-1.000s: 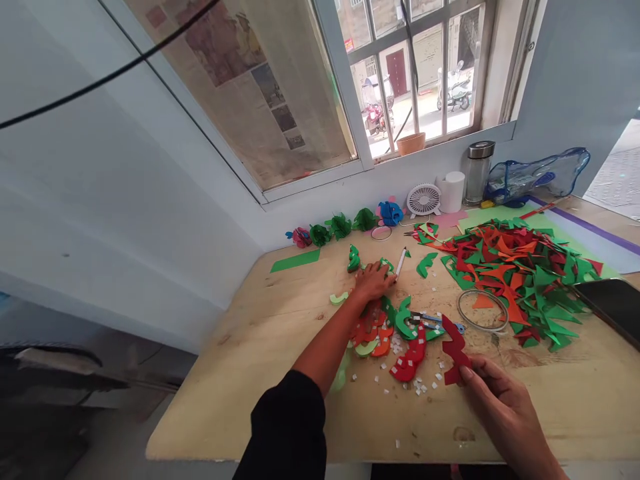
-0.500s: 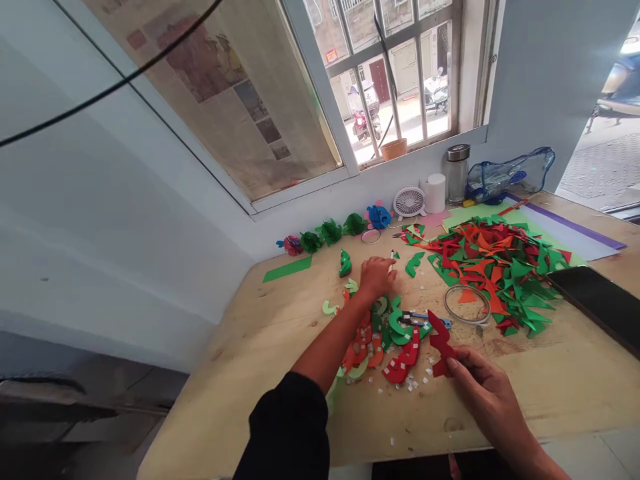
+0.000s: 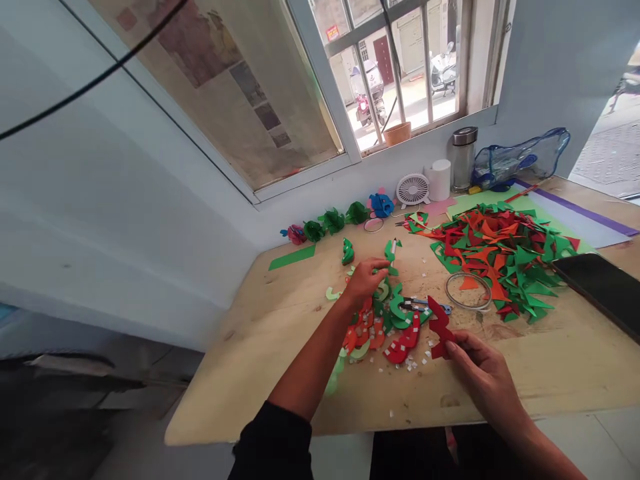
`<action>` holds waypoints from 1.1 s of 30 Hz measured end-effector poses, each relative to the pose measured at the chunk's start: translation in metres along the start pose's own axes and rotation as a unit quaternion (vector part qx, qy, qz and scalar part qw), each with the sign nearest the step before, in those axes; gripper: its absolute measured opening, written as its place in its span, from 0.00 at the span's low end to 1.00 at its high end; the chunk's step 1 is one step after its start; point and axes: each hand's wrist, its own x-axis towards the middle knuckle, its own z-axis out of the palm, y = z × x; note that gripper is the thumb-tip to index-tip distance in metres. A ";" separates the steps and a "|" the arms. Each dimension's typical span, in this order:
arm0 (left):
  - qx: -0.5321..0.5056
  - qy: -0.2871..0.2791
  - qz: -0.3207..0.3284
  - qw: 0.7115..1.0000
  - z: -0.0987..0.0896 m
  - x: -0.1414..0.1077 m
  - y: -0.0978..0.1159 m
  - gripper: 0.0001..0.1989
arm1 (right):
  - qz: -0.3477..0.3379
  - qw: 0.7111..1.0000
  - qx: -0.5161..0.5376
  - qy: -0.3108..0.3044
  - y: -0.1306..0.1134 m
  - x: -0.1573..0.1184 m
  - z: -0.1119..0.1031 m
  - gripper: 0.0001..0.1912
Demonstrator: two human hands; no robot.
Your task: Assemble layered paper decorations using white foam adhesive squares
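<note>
My right hand (image 3: 477, 370) pinches a wavy-edged red paper cutout (image 3: 439, 327) between thumb and fingers, raised above the near side of the table. Farther off, my left hand (image 3: 367, 280) has its fingertips at a wavy green paper strip (image 3: 389, 250); the fingers look closed on its edge, though the contact is partly hidden. Against that strip is a slim white pen-like stick (image 3: 393, 247). Between the hands lie red cutouts (image 3: 403, 343) dotted with small white squares, orange cutouts (image 3: 356, 337) and green cutouts (image 3: 399, 310). A blue-handled cutting tool (image 3: 425, 307) lies partly among them.
A large heap of red, orange and green scraps (image 3: 500, 257) fills the right side. Near it are a clear tape ring (image 3: 469, 291) and a black phone (image 3: 600, 287). Along the wall stand a small fan (image 3: 413, 190), a glass bottle (image 3: 464, 160) and several paper flowers (image 3: 333, 222).
My left hand has drawn back a little toward me. The green strip that lay to its right is now beside the white stick. My right hand keeps its red cutout; the view has shifted slightly.
</note>
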 end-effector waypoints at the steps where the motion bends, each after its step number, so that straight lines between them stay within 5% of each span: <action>1: 0.039 0.032 -0.002 0.999 -0.005 -0.015 -0.001 0.16 | -0.004 1.000 -0.001 0.004 0.000 0.000 -0.001 0.17; 3: 0.159 0.079 -0.019 0.984 -0.010 -0.044 0.000 0.16 | -0.005 1.000 -0.004 0.007 0.001 0.001 -0.002 0.17; 6: 0.276 0.041 -0.045 0.959 -0.002 -0.079 0.005 0.14 | -0.004 1.000 -0.004 0.011 0.003 0.001 -0.003 0.17; 10: 0.189 -0.031 -0.018 0.981 0.007 -0.105 0.004 0.13 | -0.012 1.000 -0.010 0.025 0.005 0.002 -0.003 0.16; 13: 0.126 0.024 -0.054 0.990 0.000 -0.106 -0.009 0.13 | -0.019 0.999 -0.015 0.031 0.004 0.003 -0.002 0.15; 16: 0.161 0.120 -0.146 0.969 -0.008 -0.093 -0.027 0.16 | -0.033 0.999 -0.019 0.039 0.002 0.003 -0.001 0.15; 20: 0.149 0.050 -0.156 0.975 -0.002 -0.081 -0.038 0.15 | -0.035 0.998 -0.030 0.040 0.000 0.002 0.000 0.16; 23: 0.107 0.051 -0.131 0.984 0.009 -0.087 -0.031 0.15 | -0.029 0.998 -0.028 0.044 0.001 0.002 0.000 0.15; 29: 0.016 0.154 -0.118 0.981 0.010 -0.110 -0.007 0.12 | -0.015 0.999 0.016 0.035 0.006 0.003 0.000 0.13; 33: -0.034 0.125 -0.079 0.988 0.019 -0.108 0.010 0.08 | -0.016 0.998 0.031 0.045 0.006 0.004 0.001 0.11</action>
